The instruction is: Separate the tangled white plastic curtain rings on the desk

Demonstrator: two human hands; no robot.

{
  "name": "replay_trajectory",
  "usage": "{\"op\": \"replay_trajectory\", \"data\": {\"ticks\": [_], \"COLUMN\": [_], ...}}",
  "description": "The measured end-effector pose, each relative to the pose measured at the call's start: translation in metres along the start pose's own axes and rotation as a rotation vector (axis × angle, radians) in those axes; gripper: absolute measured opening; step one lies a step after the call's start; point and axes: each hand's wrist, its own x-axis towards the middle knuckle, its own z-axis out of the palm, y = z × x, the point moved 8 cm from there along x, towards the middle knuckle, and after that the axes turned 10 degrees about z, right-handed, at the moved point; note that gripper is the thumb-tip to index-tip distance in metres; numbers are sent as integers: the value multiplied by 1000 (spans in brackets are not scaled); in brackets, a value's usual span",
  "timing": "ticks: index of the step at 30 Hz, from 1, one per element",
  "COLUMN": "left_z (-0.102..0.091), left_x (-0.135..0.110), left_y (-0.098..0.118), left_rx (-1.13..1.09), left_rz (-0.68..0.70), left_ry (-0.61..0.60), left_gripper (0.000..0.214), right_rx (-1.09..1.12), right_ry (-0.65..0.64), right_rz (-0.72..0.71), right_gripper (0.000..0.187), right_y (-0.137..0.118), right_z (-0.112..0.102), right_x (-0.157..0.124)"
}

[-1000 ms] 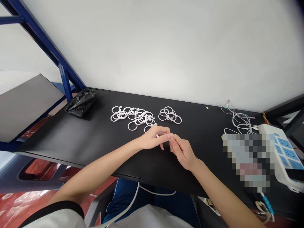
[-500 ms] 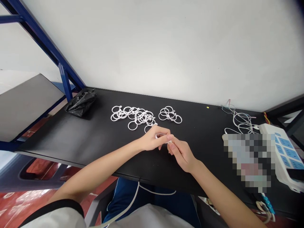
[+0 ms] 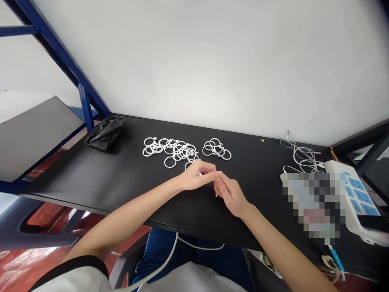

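Observation:
My left hand (image 3: 198, 175) is closed on a white plastic ring (image 3: 201, 173), of which only a small arc shows between thumb and fingers. My right hand (image 3: 230, 193) meets it at the fingertips, pinching at the same ring, whose right part is hidden by the fingers. Both hands are held above the front half of the black table (image 3: 136, 178). Just beyond my left hand lies a spread pile of white rings (image 3: 182, 151) with small knobs. A smaller cluster of such rings (image 3: 216, 149) lies to its right, beyond the hands.
A crumpled black plastic bag (image 3: 105, 133) sits at the table's back left. On the right are a white power strip (image 3: 349, 194), a pixelated blurred object (image 3: 313, 207) and tangled white cables (image 3: 304, 158). A white cable (image 3: 170, 255) hangs over the front edge near my lap.
My hands stay together on the ring; the fingertips have closed in, so less of the ring shows. The view has shifted slightly. Both ring piles look unchanged.

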Motion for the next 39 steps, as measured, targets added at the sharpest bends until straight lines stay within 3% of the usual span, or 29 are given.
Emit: {"op": "replay_trajectory", "data": {"ticks": [4,9,11,15,18,22,31,39], "left_z": [-15,-59,-71,-75,-76,-74,-75,-76], "left_x": [2,1,0,1,1,1,0,-1], "left_y": [1,-1,-5,-15,-21,-23,-27,-18], "left_rx": [248,700,854,1045,1085,1088,1089,1114], "left_rz": [24,66,89,149,130,107,91,116], "left_ry": [-6,199,241,171,131,102,94,182], "left_gripper": [48,44,43,41,40,40,39,37], "right_rx": [86,207,208,93,-49,-133,-147,-38], "right_ry": [41,195,202,161,199,259,313,326], "right_rz": [129,322,391,420,447,454,421,348], "right_gripper": [36,34,34,49,60,46,19,27], "right_y": [13,37,44,47,50,55,59,58], "right_z": [-10,-32,-36,-40,-47,-53,-56,-58], "right_x": [7,16,20,32,42,53,57,49]}}
